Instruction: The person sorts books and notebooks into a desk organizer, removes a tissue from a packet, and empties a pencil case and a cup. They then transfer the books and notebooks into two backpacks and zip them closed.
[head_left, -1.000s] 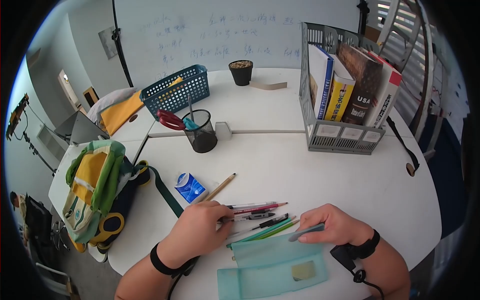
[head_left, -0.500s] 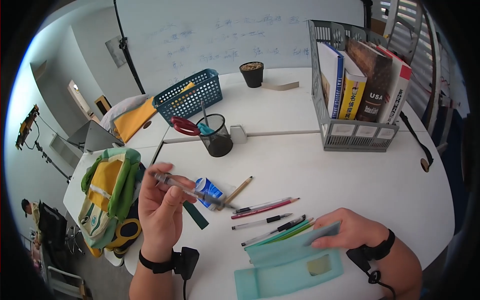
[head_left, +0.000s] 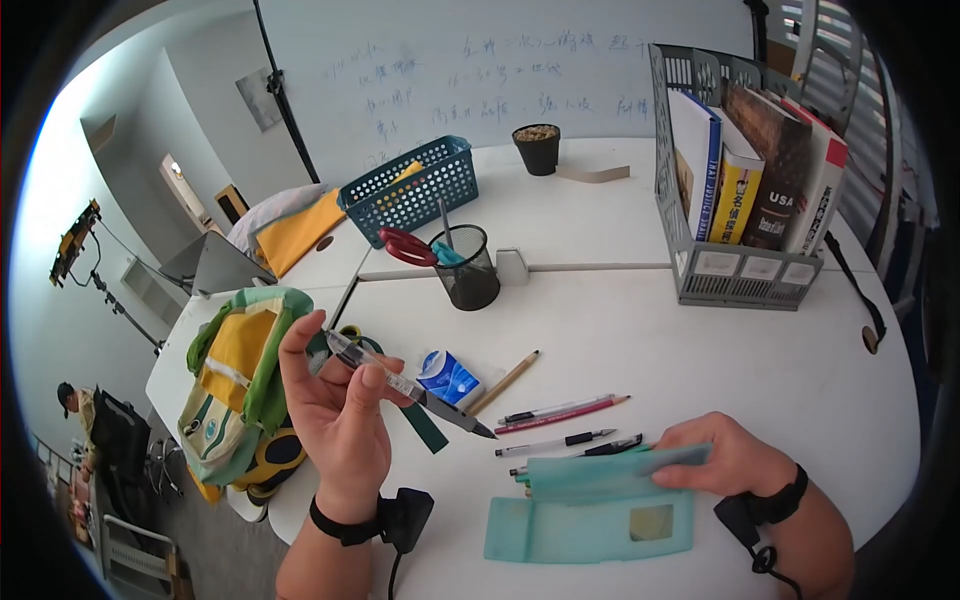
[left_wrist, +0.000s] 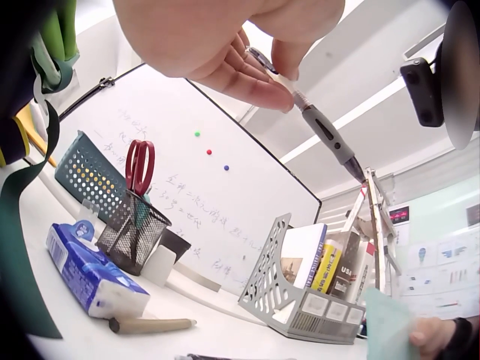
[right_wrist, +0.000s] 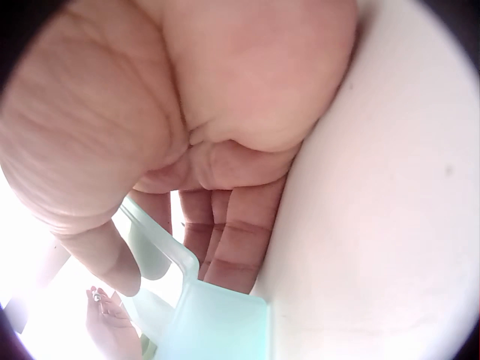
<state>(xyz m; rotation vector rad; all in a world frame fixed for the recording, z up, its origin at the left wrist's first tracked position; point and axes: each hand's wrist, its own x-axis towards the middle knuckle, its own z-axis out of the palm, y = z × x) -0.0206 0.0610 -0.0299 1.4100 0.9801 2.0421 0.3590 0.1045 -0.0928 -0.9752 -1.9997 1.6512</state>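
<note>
My left hand (head_left: 345, 425) is raised over the table and pinches a pen (head_left: 440, 405) with a clear barrel and grey grip. The pen slants, its tip pointing down to the right; the left wrist view shows the fingers at its upper end. With thumb and fingers, my right hand (head_left: 740, 455) holds up the lid of a translucent teal pencil case (head_left: 505, 535). A small yellowish patch (head_left: 651, 523) shows in its tray. Behind the lid lie a red pencil (head_left: 570, 412), a black-gripped pen (head_left: 545, 444) and several others, partly hidden by the lid.
A brown pencil (head_left: 510, 378) and a blue-and-white packet (head_left: 448, 378) lie beyond the left hand. The green-yellow backpack (head_left: 235, 385) stands at left. Farther back are a mesh pen cup (head_left: 472, 285) with scissors, a teal basket (head_left: 415, 190), a plant pot (head_left: 537, 152) and a grey book rack (head_left: 745, 290).
My left hand has picked the grey-gripped pen off the table and lifted it up and to the left. My right hand keeps its hold on the lid. The head view has swung left.
</note>
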